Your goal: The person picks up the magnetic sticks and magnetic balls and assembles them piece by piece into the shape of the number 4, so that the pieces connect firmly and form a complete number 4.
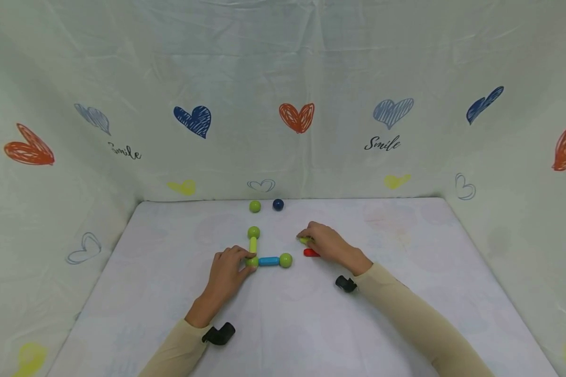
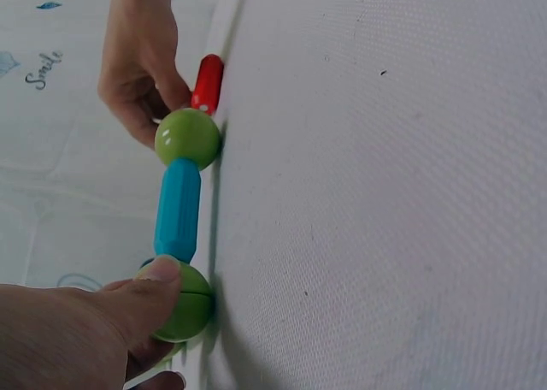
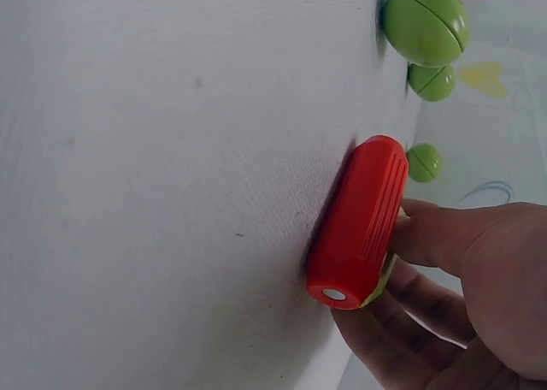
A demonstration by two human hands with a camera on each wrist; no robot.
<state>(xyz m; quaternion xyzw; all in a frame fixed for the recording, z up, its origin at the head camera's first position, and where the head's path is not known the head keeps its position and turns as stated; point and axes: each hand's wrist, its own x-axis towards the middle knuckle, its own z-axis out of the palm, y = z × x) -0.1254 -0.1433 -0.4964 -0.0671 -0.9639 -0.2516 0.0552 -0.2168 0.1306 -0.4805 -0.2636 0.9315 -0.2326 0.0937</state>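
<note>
Green, glossy corner ball point(image 1: 252, 262) pinched by the left hand point(image 1: 225, 271); right hand point(image 1: 328, 242) at a loose yellow-green rod point(image 1: 305, 240)

On the white cloth-covered table point(image 1: 283, 324), the corner ball joins two arms of an L. One arm is a yellow-green straight rod point(image 1: 253, 245) running away from the person to a glossy green far-end ball point(image 1: 253, 232). The other is a bright blue faceted rod point(image 1: 269, 261) running to the right, tipped by a glossy green right-end ball point(image 1: 285, 260).

The left thumb and fingers nearly close on the corner ball, parted only by its width. The right thumb and fingers bend round the loose rod, a small gap between them; how firmly they grip it cannot be told. Just beside that rod, nearer the person, a red ridged rod point(image 1: 311, 252) lies on the cloth, partly covered by the right hand in the head view; its near end shows a pale round spot.

Near the table's far edge sit a separate green ball point(image 1: 255, 206) and a shiny dark-blue ball point(image 1: 278, 204), apart from each other. Behind rises a pale sheet point(image 1: 245, 68) printed with hearts and "Smile".
</note>
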